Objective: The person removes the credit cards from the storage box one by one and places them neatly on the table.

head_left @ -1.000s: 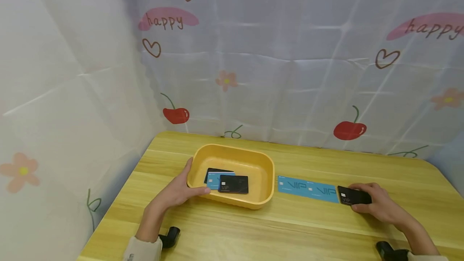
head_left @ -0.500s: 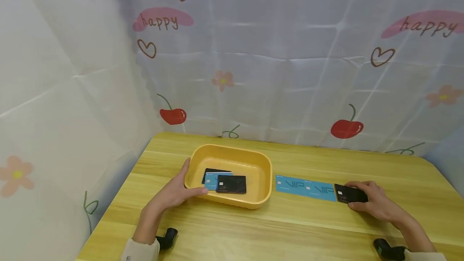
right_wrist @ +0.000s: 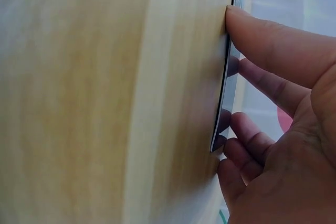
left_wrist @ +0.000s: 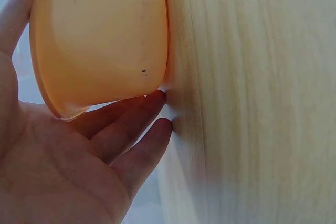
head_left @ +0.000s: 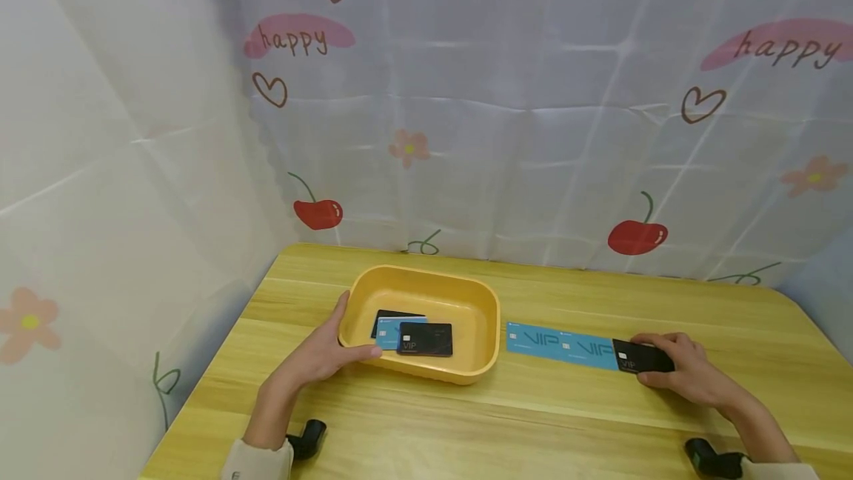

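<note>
A yellow plastic basin stands on the table, its left end gripped by my left hand, thumb over the front rim and fingers along the outer wall. Inside lie a black VIP card, a blue card partly under it, and another black card mostly hidden behind. To the right, my right hand pinches a black VIP card by its long edges, flat at the tabletop. Its left edge meets a blue VIP card, which lies end to end with a second blue VIP card.
The wood-grain table backs onto a white curtain printed with cherries, hearts and flowers. A black wrist mount sits at my left forearm, another wrist mount at my right.
My right hand has slid the black card slightly left, closing the small gap to the blue card. My left hand stays on the basin; the head view has shifted a little.
</note>
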### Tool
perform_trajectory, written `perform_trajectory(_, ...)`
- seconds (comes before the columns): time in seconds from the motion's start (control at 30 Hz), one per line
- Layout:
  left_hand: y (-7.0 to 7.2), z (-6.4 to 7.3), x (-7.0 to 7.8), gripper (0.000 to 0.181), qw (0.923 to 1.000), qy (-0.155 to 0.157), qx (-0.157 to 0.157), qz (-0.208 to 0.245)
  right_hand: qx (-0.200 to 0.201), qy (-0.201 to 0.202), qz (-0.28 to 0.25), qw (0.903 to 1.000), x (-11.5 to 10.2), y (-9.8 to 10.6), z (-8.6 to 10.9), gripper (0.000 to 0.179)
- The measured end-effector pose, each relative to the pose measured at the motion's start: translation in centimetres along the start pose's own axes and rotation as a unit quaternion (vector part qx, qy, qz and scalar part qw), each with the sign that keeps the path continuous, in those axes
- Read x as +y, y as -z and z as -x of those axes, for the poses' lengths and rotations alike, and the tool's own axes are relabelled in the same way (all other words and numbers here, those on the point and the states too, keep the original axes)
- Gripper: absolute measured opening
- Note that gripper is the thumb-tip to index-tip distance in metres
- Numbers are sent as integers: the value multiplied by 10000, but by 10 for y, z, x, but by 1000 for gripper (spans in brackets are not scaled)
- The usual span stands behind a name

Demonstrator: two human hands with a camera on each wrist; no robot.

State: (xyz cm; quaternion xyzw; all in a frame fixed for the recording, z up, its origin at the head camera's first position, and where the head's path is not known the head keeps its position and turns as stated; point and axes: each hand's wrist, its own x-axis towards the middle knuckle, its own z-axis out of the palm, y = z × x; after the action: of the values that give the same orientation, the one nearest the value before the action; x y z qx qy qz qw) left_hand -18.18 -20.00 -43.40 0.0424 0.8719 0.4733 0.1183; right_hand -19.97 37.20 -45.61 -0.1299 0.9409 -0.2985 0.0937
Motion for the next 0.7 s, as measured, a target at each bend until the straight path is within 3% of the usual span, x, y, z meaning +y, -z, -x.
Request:
perform_trajectory(0.3, -2, -3, -2, 121, 10000, 27, 13, 22, 16, 218, -162, 9996, 1, 1, 2, 54)
perform_trajectory(0.7, 1, -1, 1, 121, 10000, 63, -38, -34, -65, 65, -109, 9999, 3, -1, 1, 59)
